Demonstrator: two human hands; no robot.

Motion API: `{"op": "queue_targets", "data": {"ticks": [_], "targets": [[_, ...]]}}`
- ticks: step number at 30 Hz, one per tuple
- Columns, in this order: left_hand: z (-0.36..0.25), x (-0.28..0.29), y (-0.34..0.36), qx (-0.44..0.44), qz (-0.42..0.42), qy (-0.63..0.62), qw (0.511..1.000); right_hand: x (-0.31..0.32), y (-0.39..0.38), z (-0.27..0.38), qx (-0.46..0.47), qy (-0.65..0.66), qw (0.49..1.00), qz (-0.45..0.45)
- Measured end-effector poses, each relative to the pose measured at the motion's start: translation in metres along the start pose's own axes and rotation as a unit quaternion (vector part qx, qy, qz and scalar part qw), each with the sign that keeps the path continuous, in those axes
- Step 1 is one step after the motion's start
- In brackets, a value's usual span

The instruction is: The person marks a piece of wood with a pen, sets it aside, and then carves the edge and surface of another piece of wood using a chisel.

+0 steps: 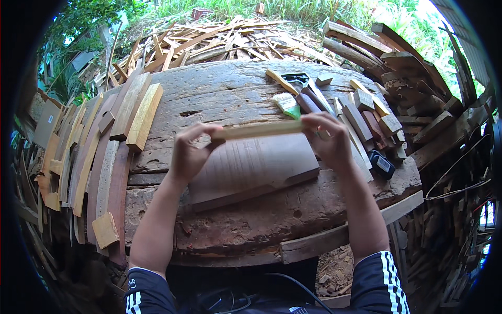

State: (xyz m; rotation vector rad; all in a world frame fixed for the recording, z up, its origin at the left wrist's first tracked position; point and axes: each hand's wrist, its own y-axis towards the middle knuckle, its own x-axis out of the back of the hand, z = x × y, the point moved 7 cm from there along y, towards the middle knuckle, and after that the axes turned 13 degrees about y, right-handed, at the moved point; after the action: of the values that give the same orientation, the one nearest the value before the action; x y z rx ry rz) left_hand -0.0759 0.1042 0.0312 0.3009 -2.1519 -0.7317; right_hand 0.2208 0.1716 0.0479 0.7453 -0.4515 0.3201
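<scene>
Both my hands hold a narrow pale wooden strip point(261, 129) level, one at each end, above a wide brown board point(251, 175) lying on the weathered slab bench. My left hand point(192, 152) pinches the strip's left end, and my right hand point(330, 144) grips its right end. Just beyond them lie a paintbrush with a green handle point(293, 112), a dark-handled tool point(296, 78) and several small wood offcuts point(363, 99). A black rectangular object point(381, 165) sits to the right of my right hand.
Wood lengths point(137, 118) line the bench's point(214, 83) left side. A heap of scrap sticks point(209, 39) lies behind the bench, and thicker timbers point(429, 89) are piled at the right. A narrow board point(353, 225) runs along the near edge.
</scene>
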Motion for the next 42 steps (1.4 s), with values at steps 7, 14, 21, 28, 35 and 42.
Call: {"op": "queue_targets", "data": {"ticks": [7, 14, 21, 28, 35, 42], "targets": [[0.045, -0.022, -0.011, 0.239, 0.104, -0.142, 0.955, -0.005, -0.001, -0.004, -0.062, 0.021, 0.998, 0.007], [0.062, -0.026, -0.018, 0.18, 0.119, -0.056, 0.975, -0.01, -0.002, -0.01, -0.025, 0.018, 0.999, 0.036], [0.025, -0.01, -0.014, 0.144, 0.073, 0.002, 0.987, 0.053, 0.014, -0.016, 0.055, -0.088, 0.966, -0.236], [0.03, -0.028, -0.01, 0.077, 0.056, -0.007, 0.995, 0.103, -0.018, -0.009, -0.03, -0.27, 0.878, -0.395], [0.036, 0.0, -0.007, 0.08, 0.003, 0.062, 0.995, -0.012, -0.004, 0.017, -0.021, -0.149, 0.986, -0.074], [0.062, 0.027, -0.009, 0.111, -0.127, 0.149, 0.974, -0.041, -0.008, 0.03, -0.005, -0.055, 0.998, 0.021]]}}
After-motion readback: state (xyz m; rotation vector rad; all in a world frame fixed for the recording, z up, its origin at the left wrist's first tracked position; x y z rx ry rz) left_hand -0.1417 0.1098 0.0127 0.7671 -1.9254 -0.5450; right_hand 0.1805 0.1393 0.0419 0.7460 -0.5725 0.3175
